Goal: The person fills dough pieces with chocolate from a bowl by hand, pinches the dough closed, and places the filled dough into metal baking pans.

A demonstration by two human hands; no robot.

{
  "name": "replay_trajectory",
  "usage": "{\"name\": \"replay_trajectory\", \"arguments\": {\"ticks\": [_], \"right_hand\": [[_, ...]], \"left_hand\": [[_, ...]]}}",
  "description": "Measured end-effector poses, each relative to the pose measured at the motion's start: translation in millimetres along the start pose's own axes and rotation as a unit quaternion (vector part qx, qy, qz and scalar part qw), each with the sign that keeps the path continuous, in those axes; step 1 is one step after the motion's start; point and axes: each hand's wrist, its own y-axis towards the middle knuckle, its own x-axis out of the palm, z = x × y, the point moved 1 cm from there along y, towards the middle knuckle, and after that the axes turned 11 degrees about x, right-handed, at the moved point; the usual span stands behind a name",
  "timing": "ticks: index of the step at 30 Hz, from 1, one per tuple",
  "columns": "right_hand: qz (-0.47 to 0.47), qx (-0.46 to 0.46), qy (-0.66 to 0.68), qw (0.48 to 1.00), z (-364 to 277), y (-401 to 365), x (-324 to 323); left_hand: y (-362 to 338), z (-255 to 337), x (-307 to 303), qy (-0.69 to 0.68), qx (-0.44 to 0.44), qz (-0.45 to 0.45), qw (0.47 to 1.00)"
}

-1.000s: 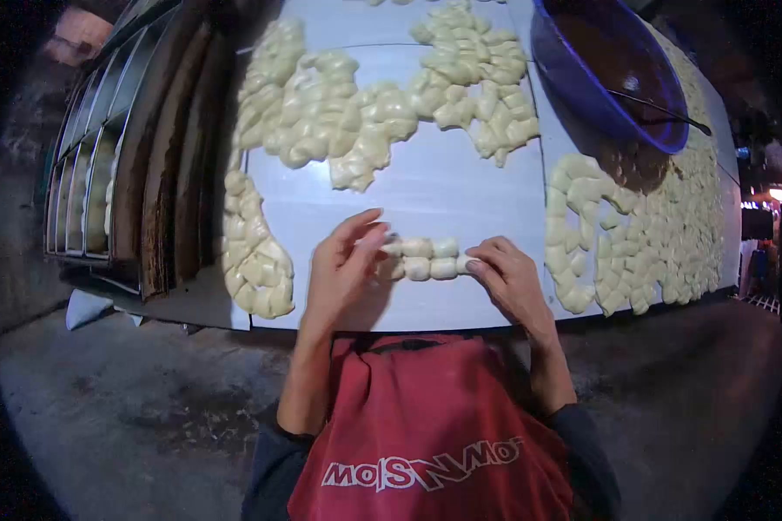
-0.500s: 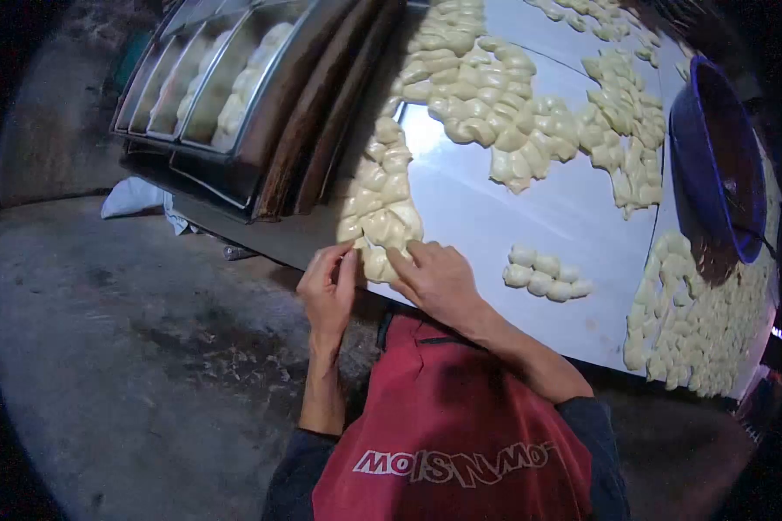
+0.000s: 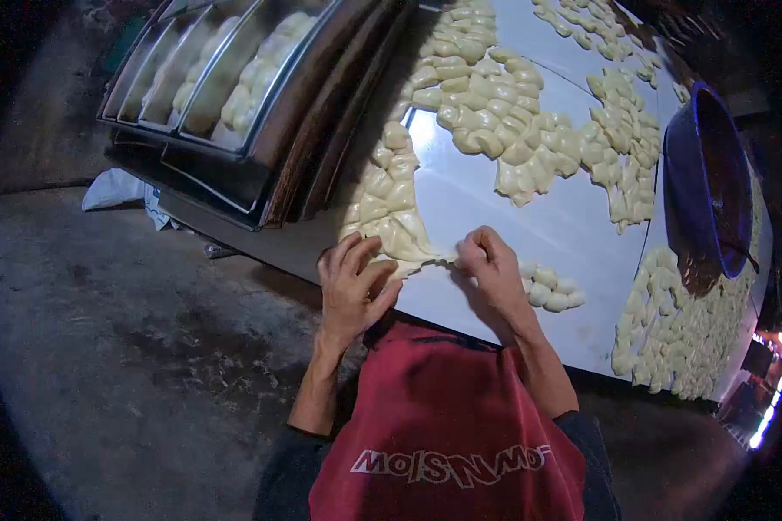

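Observation:
My right hand (image 3: 493,271) is closed in a pinch on dough, and a thin strand stretches from it to the sheet of dough pieces (image 3: 391,195) at the table's near left. My left hand (image 3: 352,285) rests on the near end of that sheet, its fingers apart and curved over the dough edge. Just beyond my right hand lies a small double row of round dough balls (image 3: 552,288), partly hidden by the hand. Whatever sits inside the right fist is mostly covered by the fingers.
Metal baking pans (image 3: 208,74) holding dough stand stacked at the left. More dough pieces (image 3: 487,100) spread over the white table (image 3: 460,187), with another patch (image 3: 682,326) at the near right. A dark purple basin (image 3: 711,178) sits at the right.
My right hand has moved right from the sheet, drawing out dough into a strand. My left hand has shifted slightly right, fingers now over the dough edge.

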Motion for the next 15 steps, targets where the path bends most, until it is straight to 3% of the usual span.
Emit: {"name": "replay_trajectory", "arguments": {"ticks": [1, 4, 5, 7, 9, 10, 13, 14, 15], "right_hand": [[0.057, -0.074, -0.16, 0.983, -6.3, -1.7, 1.0], [0.046, -0.129, -0.252, 0.958, -5.8, 0.9, -0.3], [0.026, -0.068, -0.24, 0.968, -8.5, 0.9, -0.6], [0.024, -0.095, -0.169, 0.981, -10.0, 1.4, 1.3], [-0.134, 0.097, -0.033, 0.986, -3.6, 3.1, -10.7], [-0.223, 0.084, 0.051, 0.97, -14.5, -0.1, -19.1], [-0.224, 0.105, 0.239, 0.939, -25.2, -23.9, -51.8], [-0.185, 0.069, 0.27, 0.942, -20.9, -23.3, -64.1], [-0.128, 0.059, 0.4, 0.905, -24.0, -29.4, -69.2]], "left_hand": [[4.2, 2.0, -3.4, 0.001, 0.004, -0.007, 1.0], [24.7, 10.5, -6.4, 0.002, 0.033, -0.031, 0.999], [33.0, 11.4, -0.7, 0.015, 0.049, -0.05, 0.997], [48.4, 12.4, 10.8, 0.044, 0.079, -0.086, 0.992], [52.9, 9.9, 19.9, 0.023, 0.119, -0.106, 0.987], [53.4, 8.7, 21.2, 0.011, 0.12, -0.105, 0.987], [53.4, 7.8, 20.1, -0.014, 0.103, -0.086, 0.991], [55.0, 9.5, 19.4, -0.012, 0.099, -0.077, 0.992], [55.7, 11.2, 16.7, 0.003, 0.105, -0.099, 0.989]]}}
